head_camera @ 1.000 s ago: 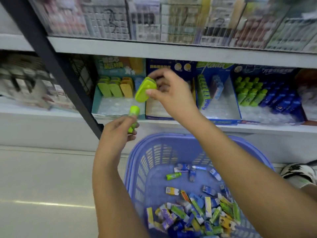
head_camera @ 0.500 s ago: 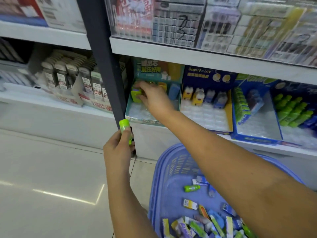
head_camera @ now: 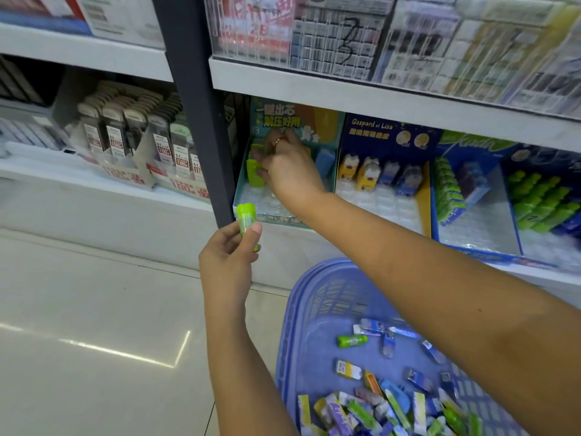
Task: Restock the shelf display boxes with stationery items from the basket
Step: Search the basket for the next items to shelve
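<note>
The right arm is stretched forward into the teal cardboard box, where a smooth, rounded green case is pinched upright by the curled fingers of the right hand. A small glossy green tube is gripped between thumb and fingers of the left hand, its long axis near upright, cap uppermost.

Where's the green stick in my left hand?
In the head view, the green stick is in the left hand, just under the teal display box's front-left corner.
</note>
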`<state>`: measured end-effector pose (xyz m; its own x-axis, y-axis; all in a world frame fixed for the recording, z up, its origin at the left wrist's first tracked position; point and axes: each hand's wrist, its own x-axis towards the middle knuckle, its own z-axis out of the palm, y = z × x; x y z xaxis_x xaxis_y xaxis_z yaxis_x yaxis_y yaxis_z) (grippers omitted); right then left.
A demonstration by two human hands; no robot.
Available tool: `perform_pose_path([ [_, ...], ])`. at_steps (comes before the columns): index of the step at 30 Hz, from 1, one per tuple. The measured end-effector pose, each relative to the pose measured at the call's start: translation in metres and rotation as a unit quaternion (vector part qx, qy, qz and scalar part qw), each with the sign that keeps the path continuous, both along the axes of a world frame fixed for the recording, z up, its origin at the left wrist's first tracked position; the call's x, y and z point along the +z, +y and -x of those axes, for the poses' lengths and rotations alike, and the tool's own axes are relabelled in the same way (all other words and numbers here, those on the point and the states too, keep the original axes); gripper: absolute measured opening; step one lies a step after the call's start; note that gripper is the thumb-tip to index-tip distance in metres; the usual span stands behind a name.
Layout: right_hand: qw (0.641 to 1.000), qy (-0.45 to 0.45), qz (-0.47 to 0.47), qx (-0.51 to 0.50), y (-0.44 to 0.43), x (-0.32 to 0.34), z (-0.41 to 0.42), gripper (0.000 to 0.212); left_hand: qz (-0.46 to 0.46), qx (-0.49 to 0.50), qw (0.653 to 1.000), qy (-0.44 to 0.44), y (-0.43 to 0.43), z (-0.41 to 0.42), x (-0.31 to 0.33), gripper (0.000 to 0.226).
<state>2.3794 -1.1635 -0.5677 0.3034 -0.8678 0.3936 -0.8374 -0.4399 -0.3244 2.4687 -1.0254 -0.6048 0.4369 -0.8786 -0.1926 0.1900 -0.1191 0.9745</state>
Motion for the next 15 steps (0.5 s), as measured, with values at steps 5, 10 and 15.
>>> perform_pose_path([
  [5, 0.995, 0.097, -0.019, 0.003, 0.008, 0.012, 0.007, 0.039, 0.019, -0.007, 1.0, -0.016, 0.001, 0.009, 0.013, 0.017],
  [10, 0.993, 0.027, -0.057, 0.102, 0.065, 0.029, 0.058, 0.073, 0.004, -0.002, 0.996, -0.085, 0.004, 0.022, 0.027, 0.028],
  [15, 0.987, 0.074, -0.012, 0.145, 0.132, 0.034, 0.127, 0.039, 0.009, -0.144, 0.973, -0.18, 0.0, 0.071, 0.049, 0.01],
])
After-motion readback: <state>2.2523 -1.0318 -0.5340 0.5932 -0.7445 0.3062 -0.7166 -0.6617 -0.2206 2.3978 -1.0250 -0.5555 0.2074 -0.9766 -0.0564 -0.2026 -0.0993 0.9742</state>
